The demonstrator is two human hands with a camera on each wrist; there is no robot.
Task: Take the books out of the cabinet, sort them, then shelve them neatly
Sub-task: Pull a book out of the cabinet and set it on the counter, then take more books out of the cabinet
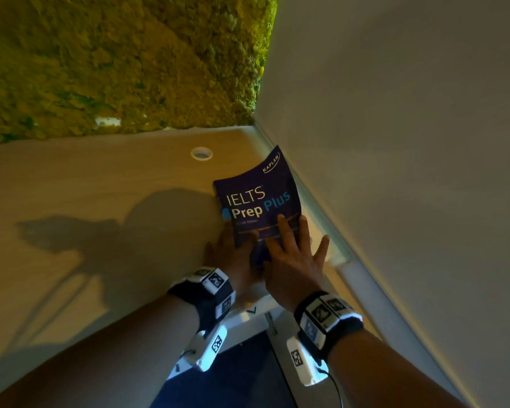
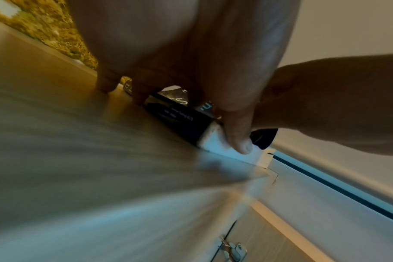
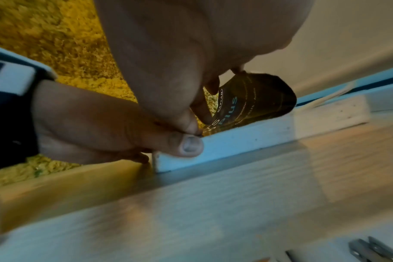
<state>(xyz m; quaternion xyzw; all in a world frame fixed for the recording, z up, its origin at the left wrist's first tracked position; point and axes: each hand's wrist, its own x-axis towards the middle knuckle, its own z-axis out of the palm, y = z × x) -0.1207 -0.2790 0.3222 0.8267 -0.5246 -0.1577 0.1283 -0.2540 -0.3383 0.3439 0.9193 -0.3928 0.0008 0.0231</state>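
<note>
Near edge of the bench (image 1: 71, 201): the left hand (image 1: 233, 254) grips the lower spine corner of the IELTS paperback (image 1: 256, 195), thumb across its page block; the right hand (image 1: 295, 254) lies flat on the cover. Farther in, the cover curls upward beside the wall (image 1: 409, 142): a thick, probably heavy, floppy and glossy book, best held near the spine.

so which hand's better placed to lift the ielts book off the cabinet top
Probably the left hand: its thumb and fingers already grip the IELTS Prep Plus book at its near edge. The right hand lies flat on the cover.
</note>
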